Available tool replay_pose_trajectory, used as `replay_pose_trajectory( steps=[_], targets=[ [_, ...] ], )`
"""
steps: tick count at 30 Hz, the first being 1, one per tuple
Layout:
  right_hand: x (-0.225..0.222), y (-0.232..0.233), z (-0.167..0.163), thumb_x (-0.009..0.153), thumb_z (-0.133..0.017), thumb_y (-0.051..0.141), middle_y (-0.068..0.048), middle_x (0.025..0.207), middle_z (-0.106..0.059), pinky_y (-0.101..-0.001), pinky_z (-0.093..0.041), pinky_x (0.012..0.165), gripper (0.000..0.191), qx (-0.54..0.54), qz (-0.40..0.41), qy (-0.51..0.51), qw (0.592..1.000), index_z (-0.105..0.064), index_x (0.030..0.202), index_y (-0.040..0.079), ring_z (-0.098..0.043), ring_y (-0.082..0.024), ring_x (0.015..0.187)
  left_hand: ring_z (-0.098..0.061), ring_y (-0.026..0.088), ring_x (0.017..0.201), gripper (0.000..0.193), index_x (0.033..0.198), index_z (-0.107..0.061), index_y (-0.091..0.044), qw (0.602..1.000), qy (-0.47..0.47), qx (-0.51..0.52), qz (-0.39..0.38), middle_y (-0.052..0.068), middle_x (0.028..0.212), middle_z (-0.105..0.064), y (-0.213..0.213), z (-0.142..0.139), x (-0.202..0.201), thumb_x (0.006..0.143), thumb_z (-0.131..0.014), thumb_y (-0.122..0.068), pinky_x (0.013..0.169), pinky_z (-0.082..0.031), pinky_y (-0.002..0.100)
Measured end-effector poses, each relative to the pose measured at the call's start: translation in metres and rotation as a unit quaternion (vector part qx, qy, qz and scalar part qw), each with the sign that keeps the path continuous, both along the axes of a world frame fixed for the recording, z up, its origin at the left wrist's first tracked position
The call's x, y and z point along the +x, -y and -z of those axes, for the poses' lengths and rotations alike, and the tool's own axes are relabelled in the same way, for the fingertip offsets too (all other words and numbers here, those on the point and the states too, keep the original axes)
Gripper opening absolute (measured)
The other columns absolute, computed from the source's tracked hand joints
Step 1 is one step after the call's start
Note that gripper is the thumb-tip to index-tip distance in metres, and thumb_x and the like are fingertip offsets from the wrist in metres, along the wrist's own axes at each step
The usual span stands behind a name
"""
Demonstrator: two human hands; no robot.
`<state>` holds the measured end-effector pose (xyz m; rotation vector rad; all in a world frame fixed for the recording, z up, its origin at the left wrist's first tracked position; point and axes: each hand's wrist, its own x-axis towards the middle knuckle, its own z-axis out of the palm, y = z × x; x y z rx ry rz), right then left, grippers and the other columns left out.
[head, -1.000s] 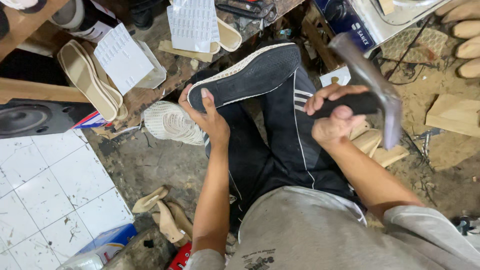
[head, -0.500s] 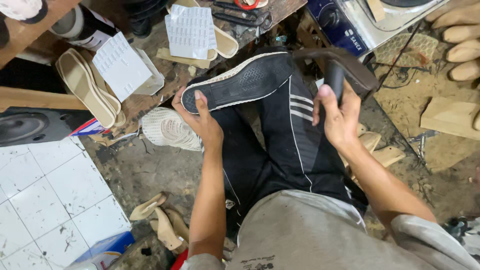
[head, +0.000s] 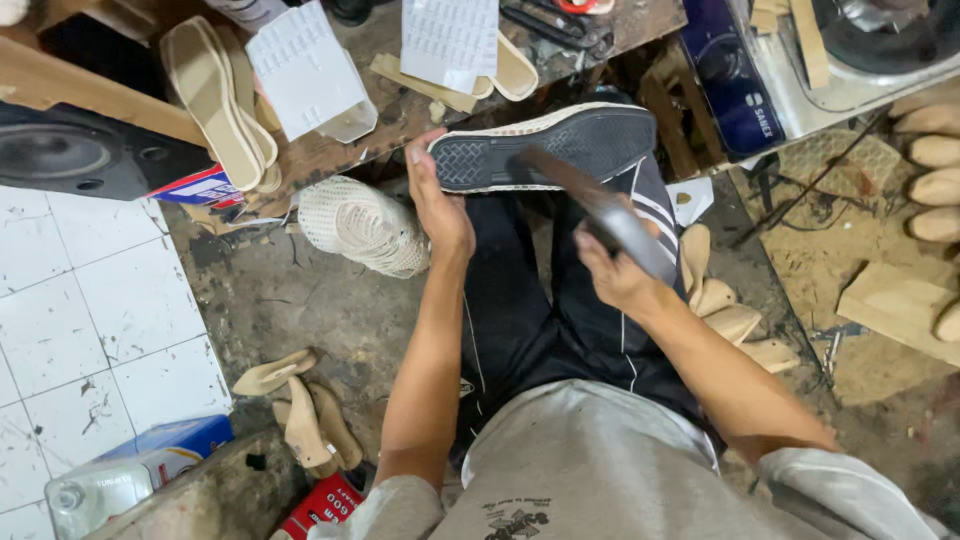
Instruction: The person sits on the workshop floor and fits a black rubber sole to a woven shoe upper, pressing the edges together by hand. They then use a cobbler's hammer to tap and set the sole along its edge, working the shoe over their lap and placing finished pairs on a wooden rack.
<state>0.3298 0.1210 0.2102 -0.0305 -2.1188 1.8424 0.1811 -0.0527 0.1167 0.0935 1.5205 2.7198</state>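
On the far left, pale insoles (head: 215, 95) are stacked on the cluttered wooden surface (head: 340, 155), with white paper sheets (head: 300, 65) beside them. Nearer, a white mesh bundle (head: 365, 225) lies on the floor. The left hand (head: 440, 205) rests against the heel end of a black shoe (head: 545, 150), fingers curled around it, sole turned upward across the person's knee. To the right, the right hand (head: 610, 275) has its fingers wrapped around the handle of a hammer (head: 600, 210), its head blurred over the sole. Wooden shoe lasts (head: 935, 160) lie far right.
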Motion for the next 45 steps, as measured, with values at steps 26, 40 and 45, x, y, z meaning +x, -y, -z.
replay_pose_trajectory(
  steps=[26, 40, 45],
  targets=[
    [-0.039, 0.037, 0.024, 0.1, -0.072, 0.023, -0.011, 0.076, -0.063, -0.0359, -0.051, 0.062, 0.027, 0.121, 0.0, 0.04, 0.992, -0.063, 0.119, 0.005, -0.06, -0.02, 0.064, -0.055, 0.018, 0.108, 0.044, 0.116, -0.062, 0.0, 0.977, -0.093, -0.175, -0.082, 0.008, 0.112, -0.062, -0.003, -0.011, -0.015, 0.114, -0.032, -0.032, 0.103, -0.04, 0.03],
    [-0.03, 0.033, 0.037, 0.097, -0.067, 0.024, -0.001, 0.059, -0.052, -0.0307, -0.037, 0.048, 0.025, 0.027, -0.004, 0.088, 0.996, -0.064, 0.104, 0.0, -0.045, -0.01, 0.051, -0.054, 0.017, 0.108, 0.043, 0.116, -0.062, -0.001, 0.989, -0.061, -0.13, -0.041, 0.006, 0.112, -0.061, -0.004, -0.01, -0.02, 0.112, -0.035, -0.034, 0.101, -0.04, 0.03],
    [0.042, -0.041, 0.059, 0.096, -0.063, 0.018, -0.006, 0.072, -0.056, -0.0334, -0.047, 0.06, 0.015, 0.118, -0.152, 0.021, 0.981, -0.061, 0.102, 0.004, -0.059, -0.02, 0.063, -0.058, 0.022, 0.111, 0.05, 0.122, -0.063, -0.002, 0.987, 0.135, 0.046, 0.068, 0.013, 0.118, -0.063, 0.013, -0.013, -0.009, 0.112, -0.031, -0.039, 0.1, -0.045, 0.037]
  ],
)
